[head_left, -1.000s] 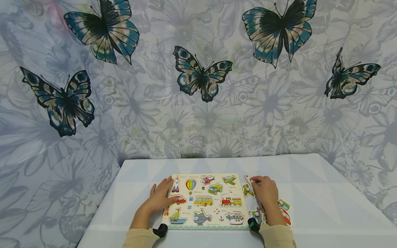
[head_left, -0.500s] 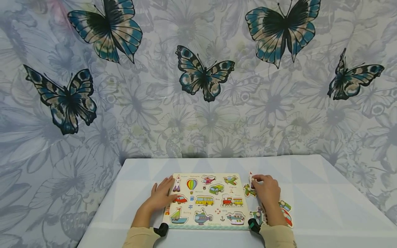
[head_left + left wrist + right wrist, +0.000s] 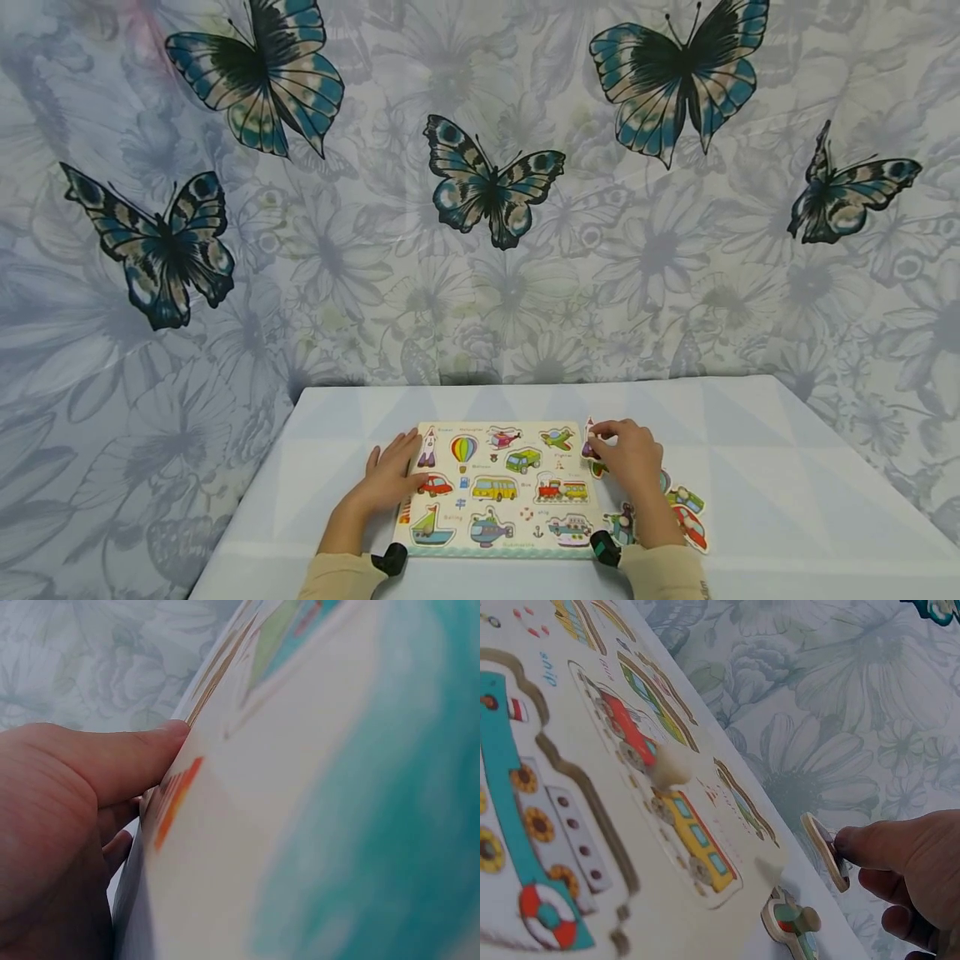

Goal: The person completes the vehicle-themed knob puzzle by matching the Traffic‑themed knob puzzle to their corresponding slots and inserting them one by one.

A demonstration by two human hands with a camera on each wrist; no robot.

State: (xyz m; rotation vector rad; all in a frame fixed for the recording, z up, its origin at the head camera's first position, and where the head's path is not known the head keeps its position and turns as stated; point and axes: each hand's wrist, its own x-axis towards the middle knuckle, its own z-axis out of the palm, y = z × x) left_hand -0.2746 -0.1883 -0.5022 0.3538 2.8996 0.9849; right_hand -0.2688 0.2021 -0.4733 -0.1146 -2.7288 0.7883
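A wooden puzzle board point(image 3: 517, 521) with pictures of vehicles lies flat on the table. My left hand point(image 3: 387, 479) rests on its left edge with fingers spread and straight. In the left wrist view, the thumb point(image 3: 142, 754) touches the board's face. Just off the board's upper right corner, my right hand point(image 3: 632, 454) pinches a rocket puzzle piece point(image 3: 588, 442) between thumb and fingers. That piece point(image 3: 825, 851) is seen on edge in the right wrist view, tilted and beside the board. A train piece point(image 3: 697, 832) with a knob sits in its slot.
A green plane piece point(image 3: 791, 922) lies on the table beneath the right hand. Further right are a green truck piece point(image 3: 686, 498) and a red car piece point(image 3: 692, 527). Another piece point(image 3: 621, 525) is partly hidden by the right wrist. A butterfly-patterned cloth point(image 3: 495, 317) hangs behind the table.
My right hand first turned the rocket piece more upright and shifted slightly right. It then moved left to the board's edge, uncovering more loose pieces. My left hand has stayed on the board.
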